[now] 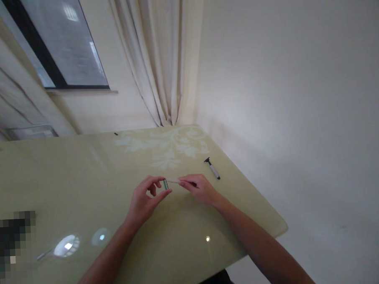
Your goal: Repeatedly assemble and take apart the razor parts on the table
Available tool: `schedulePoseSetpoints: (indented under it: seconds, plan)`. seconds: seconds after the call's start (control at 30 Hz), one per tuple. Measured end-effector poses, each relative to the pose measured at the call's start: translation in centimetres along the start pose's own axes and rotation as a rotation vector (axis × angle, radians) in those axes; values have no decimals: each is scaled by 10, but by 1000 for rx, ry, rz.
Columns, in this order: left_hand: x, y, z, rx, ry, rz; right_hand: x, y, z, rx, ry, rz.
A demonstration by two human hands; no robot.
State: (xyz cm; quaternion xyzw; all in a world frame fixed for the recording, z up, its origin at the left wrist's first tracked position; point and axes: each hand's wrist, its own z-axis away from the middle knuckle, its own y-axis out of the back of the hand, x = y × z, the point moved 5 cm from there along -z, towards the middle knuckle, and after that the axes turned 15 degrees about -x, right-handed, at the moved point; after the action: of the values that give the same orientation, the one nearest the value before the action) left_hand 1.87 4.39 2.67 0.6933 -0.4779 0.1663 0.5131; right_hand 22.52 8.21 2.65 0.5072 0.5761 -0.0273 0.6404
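Between the thumb and index finger of my left hand [147,198] is a small razor head [165,184] with a green strip, held by its two ends. My right hand [199,187] pinches a slim pale stick [173,181]. Its tip reaches the razor head; whether the two are joined I cannot make out. Both hands are just above the glossy table [169,247]. To the right of my right hand lies a razor [213,169] with a grey handle and dark head.
A small dark piece [116,134] lies near the table's far edge. Beyond stand curtains [160,55] and a window [66,42]; a white wall [294,91] runs along the right. Lamp reflections show on the tabletop. A pixelated dark patch [8,242] covers the lower left.
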Motion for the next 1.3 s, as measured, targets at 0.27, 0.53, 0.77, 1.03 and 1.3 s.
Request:
schedulePoseSetpoints:
  seconds: [0.27,0.53,0.77,1.03,1.3]
  plan:
    - [-2,0,-1,-5,-4,-15,2,-1,0,-32,12,-5]
    - [0,1,-1,-6,-12,-18,1,1,0,-72,0,3]
    - [0,1,-1,3,-31,-30,4,4,0,-53,-10,37]
    - [-1,-4,-1,-20,-50,-39,7,3,-1,-53,-26,-1]
    - [0,-5,-1,-24,-48,-40,11,2,-1,-43,-38,-9]
